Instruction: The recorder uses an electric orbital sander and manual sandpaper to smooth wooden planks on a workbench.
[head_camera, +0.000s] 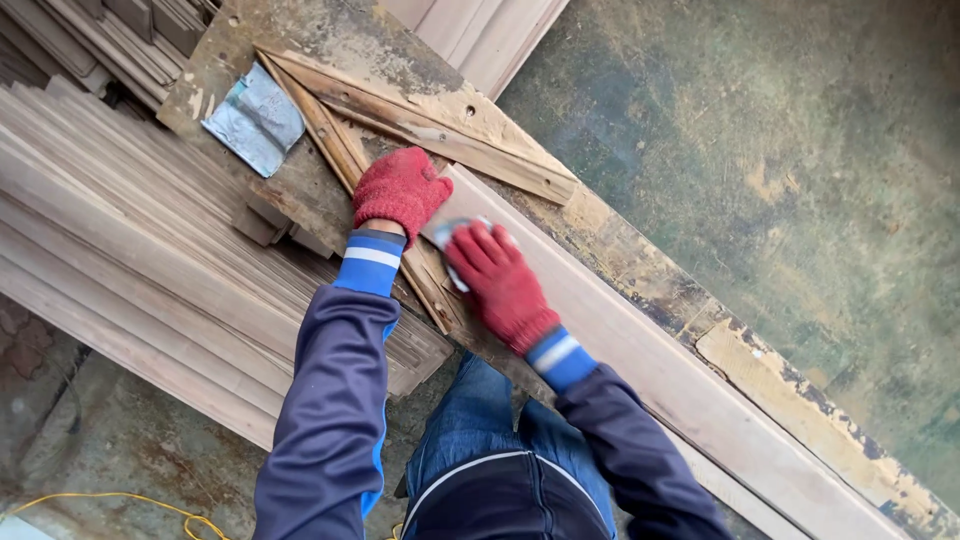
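Dark blue sleeves with blue-and-white cuffs are filling the bottom of the head view, above blue jeans. Both hands are wearing red knit gloves.

Landmark: long pale board (660, 370) lying on a worn workbench (640, 265). Long axis is running diagonally, from its near end beside the gloves at upper left down to the lower right corner of the frame.

Right hand (497, 283) is pressing down on the board's upper-left end, fingers curled closed over a small grey-blue sanding pad (447, 232); most of the pad is hidden under the glove.

Left hand (397, 190) is resting just left of that end, palm down, fingers closed loosely on the bench; whether it is gripping anything cannot be told.

Above the board's end, two thin wooden strips (430, 130) are forming a V, tip pointing upper left. A crumpled grey sheet (257, 120) is lying left of the V. Stacked pale planks (130, 240) are lying well left of the board. A yellow cable (130, 500) is trailing on the floor at lower left.
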